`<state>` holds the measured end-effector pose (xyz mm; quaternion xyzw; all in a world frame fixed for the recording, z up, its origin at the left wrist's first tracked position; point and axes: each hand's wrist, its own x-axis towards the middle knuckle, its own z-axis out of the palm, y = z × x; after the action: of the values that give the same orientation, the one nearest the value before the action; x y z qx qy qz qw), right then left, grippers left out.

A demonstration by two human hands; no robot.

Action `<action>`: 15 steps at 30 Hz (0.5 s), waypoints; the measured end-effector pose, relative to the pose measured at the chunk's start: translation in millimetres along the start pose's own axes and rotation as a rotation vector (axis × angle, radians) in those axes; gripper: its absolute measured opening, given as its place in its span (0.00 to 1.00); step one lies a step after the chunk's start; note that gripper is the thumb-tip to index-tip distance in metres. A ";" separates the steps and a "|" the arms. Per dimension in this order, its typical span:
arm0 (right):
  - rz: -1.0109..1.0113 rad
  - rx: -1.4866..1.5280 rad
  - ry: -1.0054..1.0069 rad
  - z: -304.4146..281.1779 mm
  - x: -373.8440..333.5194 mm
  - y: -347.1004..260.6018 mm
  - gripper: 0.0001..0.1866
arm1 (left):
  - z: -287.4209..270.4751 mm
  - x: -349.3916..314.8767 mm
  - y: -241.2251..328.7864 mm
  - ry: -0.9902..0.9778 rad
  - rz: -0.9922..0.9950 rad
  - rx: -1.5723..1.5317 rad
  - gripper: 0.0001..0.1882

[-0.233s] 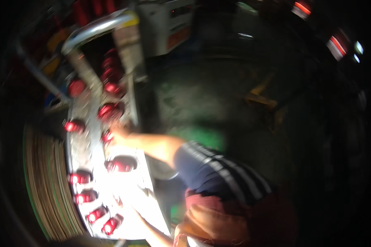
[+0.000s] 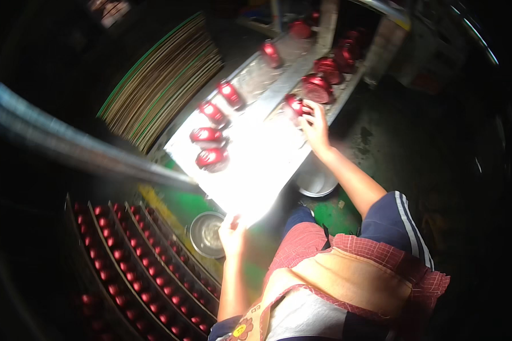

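Note:
On the far right side of the glaringly lit table (image 2: 250, 187), my right hand (image 2: 314, 124) has its fingers closed round a glossy red rounded piece (image 2: 293, 104), shaped like a small jar or bauble. My left hand (image 2: 232, 232) is at the table's near corner, with its fingertips drawn together. A reddish spot shows between them, too small and overexposed to name. Along the table's left edge lie several similar red pieces (image 2: 208, 135), on their sides and apart from each other. More red pieces (image 2: 317, 88) crowd together just beyond my right hand.
A rack of rows of red pieces (image 2: 148, 273) fills the lower left. Beside the table are a stack of thin boards (image 2: 165, 79) and a blurred bar (image 2: 91, 145). Metal basins (image 2: 206, 234) stand below the table's edge. A red checked apron (image 2: 375, 253) covers my lap.
My view has swung left and down, bringing in the rack and basins. My right hand stays at the red piece beside the cluster; my left hand is now by the near corner.

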<state>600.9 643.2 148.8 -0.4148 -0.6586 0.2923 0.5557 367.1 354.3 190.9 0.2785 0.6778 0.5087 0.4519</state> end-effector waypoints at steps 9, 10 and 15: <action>0.192 0.677 -1.246 272.8 -278.9 -242.2 0.19 | -225.5 -271.3 -63.5 0.683 0.301 -0.258 0.12; 0.152 0.627 -1.321 289.8 -283.5 -263.8 0.19 | -220.0 -292.7 -59.3 0.767 0.319 -0.243 0.12; -0.284 0.777 -1.691 355.8 -325.0 -420.4 0.19 | -289.7 -427.6 -76.4 1.494 0.281 -0.143 0.16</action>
<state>173.6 183.1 270.1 0.2337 -0.7442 0.6253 0.0230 300.5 -155.6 281.3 -0.0858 0.7271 0.6572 -0.1788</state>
